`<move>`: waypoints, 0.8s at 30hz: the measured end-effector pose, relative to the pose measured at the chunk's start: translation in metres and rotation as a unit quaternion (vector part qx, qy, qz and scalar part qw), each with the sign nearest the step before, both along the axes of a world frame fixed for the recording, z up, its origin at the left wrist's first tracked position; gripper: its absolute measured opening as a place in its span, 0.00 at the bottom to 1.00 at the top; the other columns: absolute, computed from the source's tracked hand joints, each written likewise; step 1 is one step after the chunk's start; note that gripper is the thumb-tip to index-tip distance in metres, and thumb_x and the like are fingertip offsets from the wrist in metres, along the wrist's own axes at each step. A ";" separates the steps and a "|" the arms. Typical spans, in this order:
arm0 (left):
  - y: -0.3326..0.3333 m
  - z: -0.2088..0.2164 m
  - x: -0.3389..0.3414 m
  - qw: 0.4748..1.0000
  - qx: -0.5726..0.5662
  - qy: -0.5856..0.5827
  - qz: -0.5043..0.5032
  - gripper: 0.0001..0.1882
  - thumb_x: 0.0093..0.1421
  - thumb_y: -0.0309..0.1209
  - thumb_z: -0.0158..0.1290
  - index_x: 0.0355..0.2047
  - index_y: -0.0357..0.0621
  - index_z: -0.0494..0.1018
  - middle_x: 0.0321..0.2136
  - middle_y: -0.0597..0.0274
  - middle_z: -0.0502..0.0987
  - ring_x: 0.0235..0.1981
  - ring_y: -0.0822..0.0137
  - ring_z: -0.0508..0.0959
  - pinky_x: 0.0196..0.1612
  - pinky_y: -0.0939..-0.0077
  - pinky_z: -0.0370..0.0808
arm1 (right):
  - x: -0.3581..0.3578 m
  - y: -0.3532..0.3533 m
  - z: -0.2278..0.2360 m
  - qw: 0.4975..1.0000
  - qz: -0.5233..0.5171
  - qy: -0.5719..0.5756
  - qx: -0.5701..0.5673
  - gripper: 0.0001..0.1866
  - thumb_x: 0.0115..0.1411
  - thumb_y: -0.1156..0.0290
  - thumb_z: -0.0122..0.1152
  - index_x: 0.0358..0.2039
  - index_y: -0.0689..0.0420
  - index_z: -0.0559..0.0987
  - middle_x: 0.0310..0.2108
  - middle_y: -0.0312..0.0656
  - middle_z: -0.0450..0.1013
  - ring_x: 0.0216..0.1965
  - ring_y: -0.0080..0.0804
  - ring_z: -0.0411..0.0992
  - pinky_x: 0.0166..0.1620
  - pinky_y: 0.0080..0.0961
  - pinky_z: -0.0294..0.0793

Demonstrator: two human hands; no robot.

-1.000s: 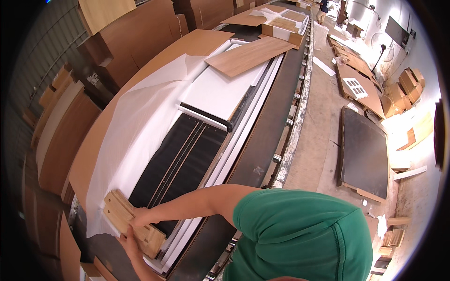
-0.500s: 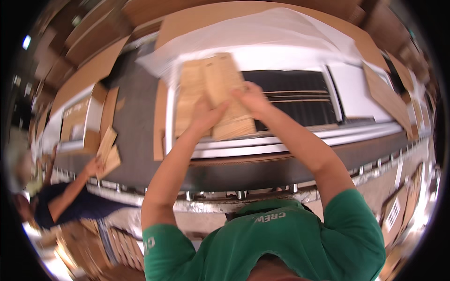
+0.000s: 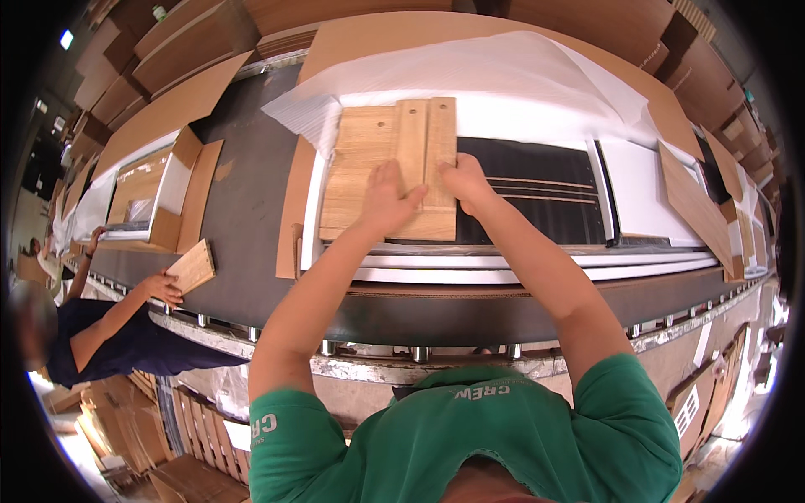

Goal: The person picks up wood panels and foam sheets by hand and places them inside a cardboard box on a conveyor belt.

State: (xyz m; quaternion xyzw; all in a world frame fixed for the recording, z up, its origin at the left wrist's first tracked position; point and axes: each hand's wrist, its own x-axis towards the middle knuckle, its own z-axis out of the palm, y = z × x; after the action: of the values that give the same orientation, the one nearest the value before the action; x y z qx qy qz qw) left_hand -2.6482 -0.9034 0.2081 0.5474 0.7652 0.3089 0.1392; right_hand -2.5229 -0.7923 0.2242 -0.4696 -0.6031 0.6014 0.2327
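Observation:
Two narrow light-wood boards, a left one (image 3: 411,132) and a right one (image 3: 442,130), lie side by side on a wider wooden panel (image 3: 356,172) in an open carton. Each narrow board has a small dark hole near its far end. My left hand (image 3: 389,201) presses on the wood with fingers and thumb spread, across the left narrow board and the panel. My right hand (image 3: 468,182) grips the outer edge of the right narrow board, thumb on top; its other fingers are partly hidden. Beneath, the carton holds a black panel (image 3: 537,172) and white strips (image 3: 520,275).
White foam sheeting (image 3: 470,71) is folded back over the far side. A cardboard piece (image 3: 692,201) leans at the right. At left, a co-worker's hand (image 3: 159,287) holds a wooden board (image 3: 193,267) beside another open carton (image 3: 172,189). A roller conveyor (image 3: 419,352) edge runs before me.
The narrow boards have turned from slanted to nearly straight and now lie side by side, a thin gap between them. At left, the co-worker's two wooden pieces now appear as one.

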 end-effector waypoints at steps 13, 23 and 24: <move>0.021 0.006 0.054 0.998 0.014 -0.049 -0.045 0.32 0.50 0.36 0.61 0.49 0.26 0.64 0.44 0.37 0.71 0.47 0.49 0.72 0.49 0.62 0.68 | 0.048 0.040 -0.021 0.980 0.021 -0.102 0.171 0.26 0.52 0.61 0.58 0.47 0.65 0.69 0.40 0.57 0.73 0.45 0.51 0.72 0.47 0.36 0.71; 0.058 0.008 0.098 0.991 -0.030 0.005 -0.129 0.41 0.52 0.46 0.58 0.58 0.31 0.56 0.56 0.37 0.60 0.61 0.41 0.54 0.62 0.57 0.53 | 0.114 0.079 -0.027 0.979 -0.075 -0.128 0.142 0.20 0.53 0.74 0.57 0.47 0.67 0.71 0.38 0.47 0.74 0.34 0.33 0.74 0.40 0.30 0.72; 0.058 0.005 0.096 0.989 -0.022 0.012 -0.146 0.42 0.52 0.47 0.58 0.59 0.32 0.55 0.57 0.38 0.60 0.61 0.41 0.54 0.62 0.57 0.53 | 0.113 0.079 -0.021 0.981 -0.043 -0.126 0.143 0.21 0.53 0.73 0.57 0.47 0.66 0.71 0.39 0.48 0.74 0.36 0.36 0.73 0.41 0.31 0.72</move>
State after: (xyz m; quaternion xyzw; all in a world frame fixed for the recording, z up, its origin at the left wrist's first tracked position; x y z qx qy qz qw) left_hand -2.5527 -0.8454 0.2129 0.6535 0.6856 0.2619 0.1851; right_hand -2.4095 -0.7132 0.2030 -0.5291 -0.6867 0.4339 0.2455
